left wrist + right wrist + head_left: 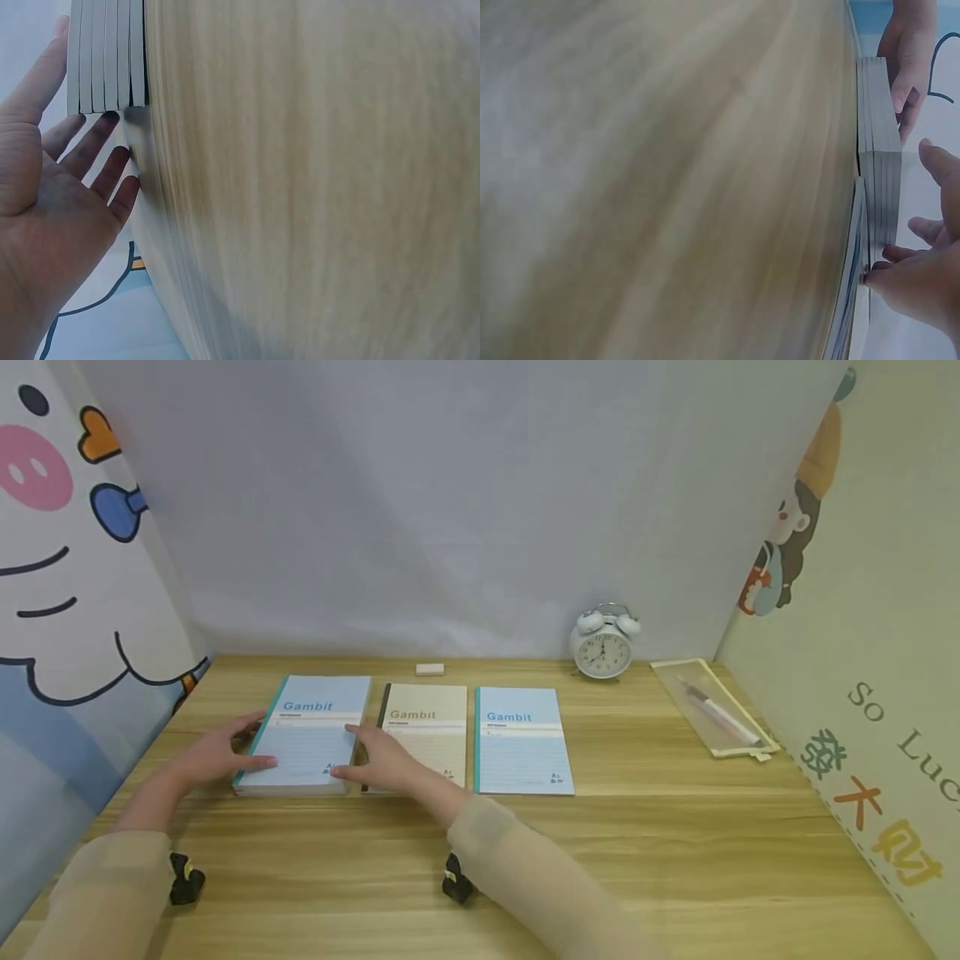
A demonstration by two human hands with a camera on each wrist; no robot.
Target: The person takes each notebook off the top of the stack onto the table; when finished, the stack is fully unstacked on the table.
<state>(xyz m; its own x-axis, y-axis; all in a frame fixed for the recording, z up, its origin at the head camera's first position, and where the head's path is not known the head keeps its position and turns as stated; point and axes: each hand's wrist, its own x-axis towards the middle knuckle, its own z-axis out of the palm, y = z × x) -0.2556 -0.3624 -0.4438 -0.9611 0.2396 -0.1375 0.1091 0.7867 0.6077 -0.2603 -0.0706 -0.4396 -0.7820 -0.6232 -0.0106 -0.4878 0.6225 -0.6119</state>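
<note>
Left hand (213, 758) flat, fingers straight, pressing left edge of stack of thin notebooks with light-blue "Gambit" cover and teal spine (306, 735). Right hand (382, 758) opposite, fingers spread against stack's right edge, thumb over cover. Stack lies flat on light wooden counter (525, 860), near its left side, squeezed between both hands. Just right: beige "Gambit" notebook (427, 727), partly under right hand, then single light-blue notebook (521, 740). Farther back: small white eraser (430, 669), white twin-bell alarm clock (603, 643), clear pencil pouch holding pen (712, 708).
</note>
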